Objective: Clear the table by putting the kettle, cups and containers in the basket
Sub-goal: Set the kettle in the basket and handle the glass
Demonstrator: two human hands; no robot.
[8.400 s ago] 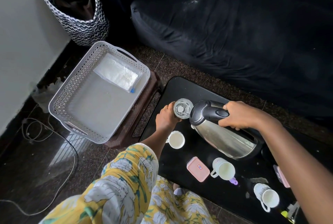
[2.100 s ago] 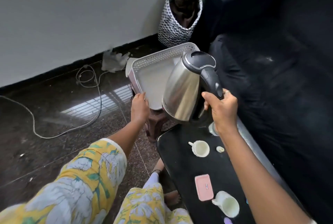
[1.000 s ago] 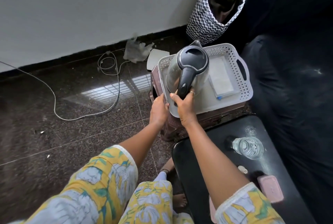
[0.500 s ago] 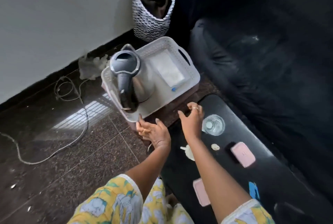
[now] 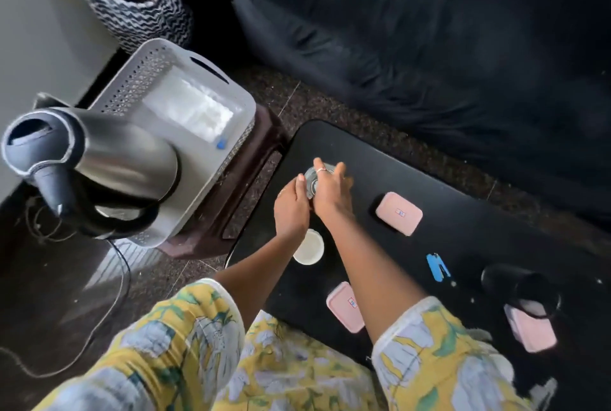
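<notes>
The steel kettle [image 5: 125, 159] with its black lid and handle stands in the near-left end of the white perforated basket [image 5: 244, 103]. On the black table [image 5: 380, 159], a clear glass [image 5: 310, 176] stands near the far-left corner. My left hand [image 5: 291, 209] and my right hand [image 5: 330, 192] are cupped around it, the right one over its top. A white cup [image 5: 309, 247] sits just behind my left wrist. Three pink lidded containers [image 5: 398, 214] [image 5: 344, 306] [image 5: 532, 333] lie on the table.
The basket rests on a dark brown stool [image 5: 244, 179] left of the table and holds a white packet [image 5: 195, 109]. The black kettle base [image 5: 519, 285] and a blue scrap [image 5: 436, 267] lie at the table's right. A zigzag bag [image 5: 139, 10], dark sofa [image 5: 429, 47] and floor cable [image 5: 122, 278] surround it.
My right hand set the kettle down in the basket and let go. Both hands then came back to the table and closed around the glass.
</notes>
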